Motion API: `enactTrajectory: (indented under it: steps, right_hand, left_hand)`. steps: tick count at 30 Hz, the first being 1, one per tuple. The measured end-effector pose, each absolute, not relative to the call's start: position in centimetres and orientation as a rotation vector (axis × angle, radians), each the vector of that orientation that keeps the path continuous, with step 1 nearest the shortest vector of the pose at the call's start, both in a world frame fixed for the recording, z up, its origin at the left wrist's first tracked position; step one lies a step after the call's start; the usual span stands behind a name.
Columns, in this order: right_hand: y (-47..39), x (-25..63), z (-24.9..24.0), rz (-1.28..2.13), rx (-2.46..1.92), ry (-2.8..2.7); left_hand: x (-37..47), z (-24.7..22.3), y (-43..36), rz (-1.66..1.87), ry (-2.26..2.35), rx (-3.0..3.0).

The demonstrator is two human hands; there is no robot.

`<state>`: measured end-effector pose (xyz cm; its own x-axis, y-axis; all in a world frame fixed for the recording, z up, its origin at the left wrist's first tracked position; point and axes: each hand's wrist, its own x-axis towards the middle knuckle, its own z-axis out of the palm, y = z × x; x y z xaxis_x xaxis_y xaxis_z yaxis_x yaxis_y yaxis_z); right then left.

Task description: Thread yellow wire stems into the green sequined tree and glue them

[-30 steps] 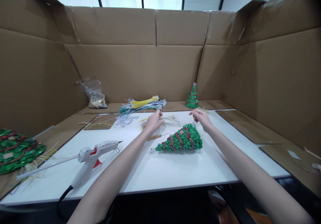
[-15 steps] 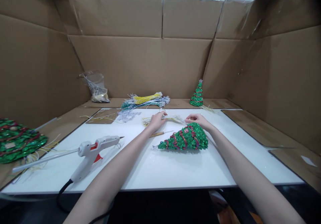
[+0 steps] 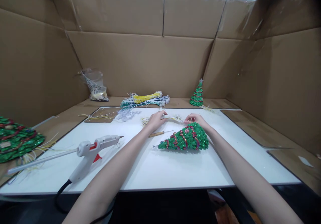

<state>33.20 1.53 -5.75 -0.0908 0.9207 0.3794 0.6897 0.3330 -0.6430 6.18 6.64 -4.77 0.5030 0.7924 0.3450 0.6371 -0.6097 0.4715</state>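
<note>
A bundle of thin white-and-yellow wire stems point(image 3: 173, 118) lies across the white board. My left hand point(image 3: 156, 118) is closed over its middle, thumb and fingers around it. At the bundle's right end my right hand point(image 3: 197, 119) has its fingers curled into a pinch; what is between the fingertips is too small to make out. Just in front of the right hand, a green tinsel Christmas tree point(image 3: 187, 137) with red garland lies on its side, its tip pointing left. A wooden-handled awl point(image 3: 156, 134) lies between the left wrist and the tree.
At the left a white glue gun point(image 3: 86, 155) rests with its black cord over the board's front edge. A larger green tree point(image 3: 17, 138) is beyond it. Several wire bundles point(image 3: 145, 98), a plastic bag point(image 3: 96, 87) and a small standing tree point(image 3: 197, 95) line the cardboard back wall point(image 3: 120, 60).
The view has shifted slightly. My right hand's fingertips have drawn a little closer together near the bundle's end; my left hand stays on the bundle.
</note>
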Motion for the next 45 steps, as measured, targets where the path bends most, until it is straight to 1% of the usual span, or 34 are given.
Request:
enactTrajectory:
  steps: [9,19,30,37,45]
  right_hand:
    - [2.1,32.5,-5.4,0.300,-1.416,-1.922]
    - [5.0,31.0,-5.2,0.187,-1.424,-1.980]
    - [4.3,33.0,-5.7,0.042,-1.468,-1.925]
    - [3.9,34.4,-5.8,-0.049,-1.503,-1.811]
    - [3.4,37.5,-5.6,-0.105,-1.587,-1.526]
  left_hand:
    - [5.9,-4.6,6.6,0.812,1.225,2.442]
    - [5.0,-4.4,7.2,0.788,1.318,2.407]
    - [4.0,-4.6,8.3,0.730,1.420,2.390]
    - [3.2,-4.4,8.6,0.702,1.515,2.383]
    - [2.8,-4.3,8.6,0.652,1.629,2.363]
